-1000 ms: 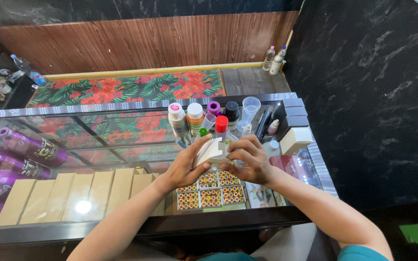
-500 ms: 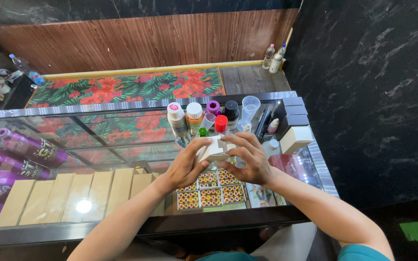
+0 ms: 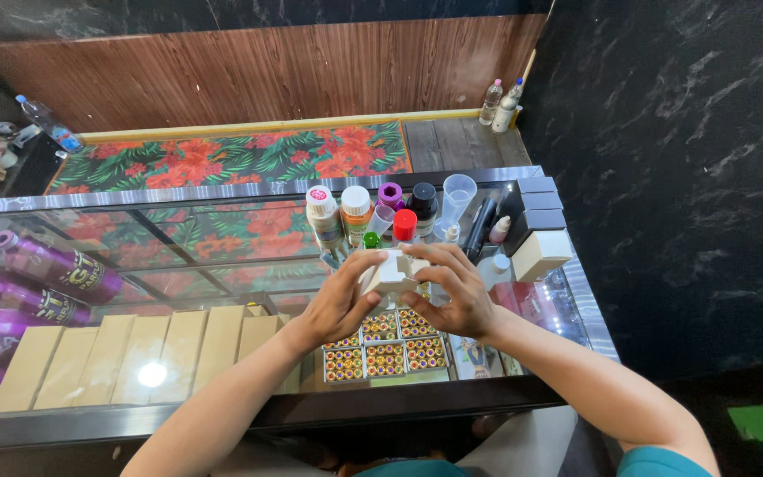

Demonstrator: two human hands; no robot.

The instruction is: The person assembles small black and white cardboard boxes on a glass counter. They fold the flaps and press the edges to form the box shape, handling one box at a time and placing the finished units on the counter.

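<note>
Head view: left hand [image 3: 336, 305] and right hand [image 3: 454, 287] both grasp a small white box [image 3: 392, 274] above the glass counter [image 3: 222, 265], near bottles [image 3: 355, 212] at its far edge.

Bright, even lighting from overhead. A round white glare spot [image 3: 151, 374] sits lower left on the glass-topped desk [image 3: 178, 265], which mirrors its surroundings. Frame edges bow; focus sharp.

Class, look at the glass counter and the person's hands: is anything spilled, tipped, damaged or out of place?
Nothing stands out. Both hands, left hand and right hand, hold a small white box above the glass counter. The bottles behind it stand upright, and no spill shows.
</note>
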